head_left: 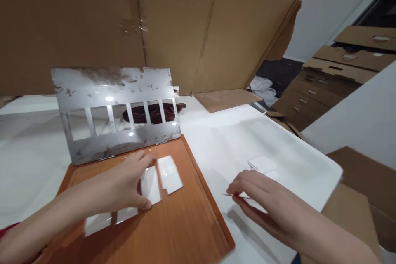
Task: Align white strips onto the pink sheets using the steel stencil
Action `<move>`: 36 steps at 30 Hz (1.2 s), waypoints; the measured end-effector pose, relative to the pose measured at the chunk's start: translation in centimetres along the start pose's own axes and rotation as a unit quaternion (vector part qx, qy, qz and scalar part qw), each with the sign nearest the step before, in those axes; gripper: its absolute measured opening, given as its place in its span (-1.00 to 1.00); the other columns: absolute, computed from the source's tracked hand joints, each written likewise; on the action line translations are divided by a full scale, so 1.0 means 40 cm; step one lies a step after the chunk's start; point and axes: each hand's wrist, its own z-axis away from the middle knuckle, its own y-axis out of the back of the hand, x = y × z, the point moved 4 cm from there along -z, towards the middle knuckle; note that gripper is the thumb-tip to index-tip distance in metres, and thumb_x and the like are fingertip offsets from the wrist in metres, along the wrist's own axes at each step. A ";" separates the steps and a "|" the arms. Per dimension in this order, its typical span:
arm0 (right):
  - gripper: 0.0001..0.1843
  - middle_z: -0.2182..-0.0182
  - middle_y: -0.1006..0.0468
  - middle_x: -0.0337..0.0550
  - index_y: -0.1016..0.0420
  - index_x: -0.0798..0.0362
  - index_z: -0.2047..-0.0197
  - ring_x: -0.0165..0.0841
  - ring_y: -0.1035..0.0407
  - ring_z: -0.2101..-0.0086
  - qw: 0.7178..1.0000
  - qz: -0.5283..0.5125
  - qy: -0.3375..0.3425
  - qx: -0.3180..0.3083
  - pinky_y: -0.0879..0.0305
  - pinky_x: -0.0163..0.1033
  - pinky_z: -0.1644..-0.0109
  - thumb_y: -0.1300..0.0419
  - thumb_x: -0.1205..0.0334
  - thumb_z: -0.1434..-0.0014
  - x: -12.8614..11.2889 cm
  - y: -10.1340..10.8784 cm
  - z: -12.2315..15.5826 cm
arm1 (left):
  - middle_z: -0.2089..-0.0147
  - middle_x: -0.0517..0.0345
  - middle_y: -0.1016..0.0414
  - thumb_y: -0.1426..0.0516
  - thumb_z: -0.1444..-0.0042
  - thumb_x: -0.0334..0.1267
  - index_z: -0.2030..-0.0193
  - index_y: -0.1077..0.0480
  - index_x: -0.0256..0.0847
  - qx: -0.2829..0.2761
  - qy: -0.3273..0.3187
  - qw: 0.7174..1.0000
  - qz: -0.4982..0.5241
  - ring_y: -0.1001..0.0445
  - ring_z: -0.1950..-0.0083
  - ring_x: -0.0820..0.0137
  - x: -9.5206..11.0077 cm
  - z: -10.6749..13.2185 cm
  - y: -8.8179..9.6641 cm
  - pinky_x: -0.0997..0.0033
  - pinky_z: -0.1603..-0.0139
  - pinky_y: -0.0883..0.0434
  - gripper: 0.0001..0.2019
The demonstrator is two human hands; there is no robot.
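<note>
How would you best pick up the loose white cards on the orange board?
Probably at the white cards' near right corner, coming from the right. They lie flat on the orange board, but overlap unevenly there, leaving an edge for a fingertip; the left hand blocks the other side.

I am working in a makeshift packing workshop. Large cardboard sheets (pixel 185 20) are leaning up well beyond the fingers of my left hand (pixel 123 185). Flattened cartons (pixel 328 78) are lying stacked far to the right of my right hand (pixel 262 198). A hinged metal template (pixel 114 107) is standing open just past my left fingertips, above an orange board (pixel 185 231) on a white table (pixel 278 140).
</note>
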 end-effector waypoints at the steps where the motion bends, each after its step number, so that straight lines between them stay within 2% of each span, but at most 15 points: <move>1: -0.80 0.14 -0.55 -0.13 -0.41 -0.11 -0.02 -0.27 -0.47 0.19 1.000 0.002 0.007 0.004 -0.42 -0.13 0.13 0.01 0.30 -0.50 0.003 -0.002 -0.003 | -0.18 0.02 -0.51 -0.42 0.20 -0.09 -0.15 -0.50 0.00 -0.014 0.009 1.000 -0.002 -0.53 -0.12 -0.02 0.002 -0.001 0.001 0.28 0.13 -0.50 -0.33; 4: -0.81 0.12 -0.58 -0.12 -0.46 -0.15 -0.04 -0.24 -0.50 0.17 1.000 -0.018 0.004 0.014 -0.45 -0.13 0.12 -0.05 0.25 -0.49 0.022 -0.009 -0.018 | -0.10 0.01 -0.52 -0.34 0.15 -0.15 -0.10 -0.50 -0.05 -0.048 0.028 0.998 -0.002 -0.49 -0.10 0.00 0.024 0.002 0.018 0.28 0.16 -0.44 -0.43; 7: -0.80 0.11 -0.61 -0.10 -0.52 -0.17 -0.04 -0.20 -0.54 0.16 0.999 -0.048 -0.004 0.009 -0.49 -0.13 0.11 -0.08 0.17 -0.48 0.026 -0.012 -0.055 | 0.12 0.14 -0.53 -0.21 -0.02 -0.18 0.07 -0.55 -0.02 -0.075 0.027 0.997 0.023 -0.48 0.12 0.18 0.056 0.014 0.053 0.33 0.23 -0.33 -0.70; 9: -0.77 0.14 -0.61 -0.10 -0.54 -0.17 0.00 -0.20 -0.54 0.19 0.998 -0.068 -0.010 -0.015 -0.49 -0.13 0.14 -0.05 0.11 -0.49 0.012 -0.011 -0.090 | 0.29 0.20 -0.45 -0.18 -0.10 -0.14 0.23 -0.54 -0.04 -0.084 0.035 0.994 0.054 -0.39 0.28 0.29 0.067 0.027 0.077 0.37 0.33 -0.23 -0.85; 10: -0.75 0.16 -0.60 -0.11 -0.53 -0.16 0.05 -0.21 -0.53 0.21 0.996 -0.079 -0.010 -0.035 -0.48 -0.14 0.14 -0.01 0.08 -0.51 0.001 -0.009 -0.109 | 0.35 0.22 -0.39 -0.19 -0.12 -0.11 0.28 -0.53 -0.06 -0.082 0.043 0.993 0.073 -0.33 0.34 0.33 0.068 0.035 0.088 0.37 0.37 -0.18 -0.86; 13: -0.67 0.16 -0.57 -0.18 -0.48 -0.15 0.14 -0.27 -0.50 0.22 0.986 -0.126 -0.001 -0.110 -0.45 -0.16 0.11 0.07 0.02 -0.54 -0.049 -0.007 -0.167 | 0.41 0.27 -0.27 -0.23 -0.12 0.01 0.30 -0.48 -0.09 -0.042 0.063 0.985 0.153 -0.25 0.38 0.38 0.057 0.061 0.109 0.39 0.38 -0.14 -0.77; 17: -0.73 0.15 -0.56 -0.26 -0.50 -0.20 0.07 -0.32 -0.47 0.17 0.970 -0.179 0.034 -0.159 -0.38 -0.21 0.11 0.01 -0.01 -0.53 -0.133 -0.004 -0.245 | 0.32 0.27 -0.31 -0.23 -0.13 0.07 0.26 -0.34 -0.10 0.062 0.075 0.951 0.292 -0.33 0.29 0.39 0.040 0.111 0.120 0.39 0.28 -0.29 -0.70; 21: -0.81 0.19 -0.57 -0.27 -0.52 -0.14 0.09 -0.35 -0.44 0.18 0.954 -0.260 0.101 -0.105 -0.39 -0.24 0.08 -0.11 0.04 -0.49 -0.222 0.003 -0.332 | 0.26 0.25 -0.35 -0.27 -0.07 0.02 0.19 -0.24 -0.08 0.135 0.089 0.901 0.402 -0.39 0.28 0.40 0.027 0.168 0.123 0.36 0.24 -0.39 -0.65; 24: -0.86 0.21 -0.53 -0.26 -0.51 -0.12 0.10 -0.36 -0.42 0.18 0.935 -0.334 0.116 -0.038 -0.40 -0.24 0.07 -0.16 0.07 -0.47 -0.264 0.004 -0.381 | 0.02 0.07 -0.50 -0.32 -0.05 -0.01 0.03 -0.32 -0.07 0.157 0.090 0.876 0.447 -0.54 0.02 0.21 0.023 0.197 0.127 0.20 0.03 -0.51 -0.58; 27: -0.86 0.27 -0.47 -0.26 -0.52 -0.10 0.13 -0.36 -0.39 0.23 0.929 -0.354 0.109 0.015 -0.39 -0.24 0.13 -0.18 0.09 -0.45 -0.277 -0.003 -0.398 | -0.20 -0.02 -0.51 -0.36 -0.06 -0.03 -0.07 -0.38 -0.05 0.166 0.075 0.863 0.471 -0.51 -0.24 0.06 0.024 0.210 0.133 0.08 -0.19 -0.50 -0.53; 29: -0.86 0.30 -0.46 -0.26 -0.51 -0.09 0.17 -0.36 -0.38 0.25 0.930 -0.348 0.108 0.040 -0.37 -0.24 0.17 -0.18 0.12 -0.45 -0.276 -0.007 -0.396 | -0.20 0.03 -0.53 -0.36 -0.11 -0.09 -0.05 -0.42 -0.05 0.160 0.054 0.861 0.480 -0.50 -0.26 0.09 0.029 0.213 0.134 0.11 -0.21 -0.49 -0.60; 31: -0.87 0.32 -0.46 -0.25 -0.52 -0.09 0.19 -0.35 -0.38 0.26 0.933 -0.338 0.109 0.053 -0.37 -0.24 0.18 -0.18 0.15 -0.44 -0.273 -0.009 -0.390 | -0.12 0.08 -0.56 -0.34 -0.15 -0.13 -0.04 -0.45 -0.04 0.152 0.040 0.862 0.483 -0.53 -0.19 0.13 0.037 0.215 0.135 0.14 -0.16 -0.50 -0.66; 34: -0.89 0.31 -0.48 -0.24 -0.52 -0.09 0.19 -0.34 -0.39 0.25 0.937 -0.326 0.112 0.054 -0.37 -0.23 0.19 -0.20 0.19 -0.42 -0.271 -0.007 -0.383 | 0.03 0.12 -0.55 -0.32 -0.19 -0.12 -0.02 -0.46 -0.04 0.141 0.047 0.864 0.481 -0.54 -0.08 0.16 0.050 0.220 0.134 0.13 -0.11 -0.50 -0.71; 36: -0.90 0.32 -0.48 -0.26 -0.52 -0.09 0.20 -0.36 -0.38 0.27 0.938 -0.322 0.117 0.047 -0.36 -0.24 0.19 -0.20 0.23 -0.41 -0.273 -0.005 -0.380 | 0.04 0.12 -0.55 -0.32 -0.21 -0.11 -0.02 -0.46 -0.04 0.134 0.054 0.859 0.491 -0.53 -0.07 0.17 0.059 0.224 0.134 0.12 -0.12 -0.47 -0.72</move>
